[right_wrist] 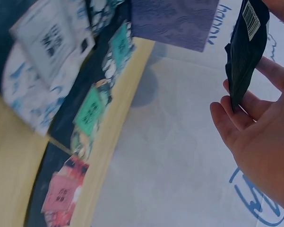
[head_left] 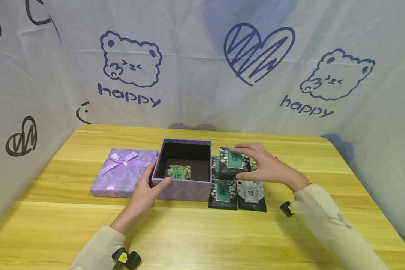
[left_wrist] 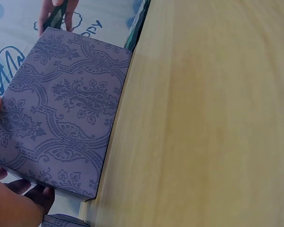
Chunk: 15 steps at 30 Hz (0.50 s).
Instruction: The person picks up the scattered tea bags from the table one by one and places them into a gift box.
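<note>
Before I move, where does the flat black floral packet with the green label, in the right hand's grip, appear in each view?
Head: flat black floral packet, just right of and below centre, in the right hand's grip.
Left wrist: packet at the top edge, left of centre.
Right wrist: packet at upper right, barcode side showing.
Shared landmark: open purple patterned box.

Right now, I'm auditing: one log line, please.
left hand: grips open purple patterned box | right hand: holds black floral packet | purple ribboned lid: beside box
</note>
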Available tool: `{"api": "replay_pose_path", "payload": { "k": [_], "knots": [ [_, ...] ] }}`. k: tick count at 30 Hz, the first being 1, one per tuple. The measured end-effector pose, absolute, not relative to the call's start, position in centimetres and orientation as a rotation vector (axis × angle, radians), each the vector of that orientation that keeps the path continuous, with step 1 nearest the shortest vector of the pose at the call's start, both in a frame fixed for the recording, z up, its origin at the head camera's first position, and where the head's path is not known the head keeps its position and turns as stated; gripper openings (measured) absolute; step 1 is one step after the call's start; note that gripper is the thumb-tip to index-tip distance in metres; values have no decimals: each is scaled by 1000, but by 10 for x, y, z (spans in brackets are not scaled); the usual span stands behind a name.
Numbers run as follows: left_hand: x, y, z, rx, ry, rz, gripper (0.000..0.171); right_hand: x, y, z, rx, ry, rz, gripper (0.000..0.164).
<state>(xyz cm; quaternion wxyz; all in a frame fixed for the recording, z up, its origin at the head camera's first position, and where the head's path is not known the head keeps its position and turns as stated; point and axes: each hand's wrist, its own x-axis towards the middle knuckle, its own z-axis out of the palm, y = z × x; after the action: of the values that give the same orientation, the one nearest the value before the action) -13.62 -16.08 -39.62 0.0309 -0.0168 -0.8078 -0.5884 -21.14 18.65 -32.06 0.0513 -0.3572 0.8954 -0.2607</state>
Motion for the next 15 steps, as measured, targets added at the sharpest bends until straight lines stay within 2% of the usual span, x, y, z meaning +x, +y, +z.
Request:
{"api": "replay_pose_path", "payload": {
  "k": [15],
  "knots": [
    [-137,-163,-398,-43,-2495,-1833,81,-213,150,-301,-1117,2710,-732,74]
  ]
}}
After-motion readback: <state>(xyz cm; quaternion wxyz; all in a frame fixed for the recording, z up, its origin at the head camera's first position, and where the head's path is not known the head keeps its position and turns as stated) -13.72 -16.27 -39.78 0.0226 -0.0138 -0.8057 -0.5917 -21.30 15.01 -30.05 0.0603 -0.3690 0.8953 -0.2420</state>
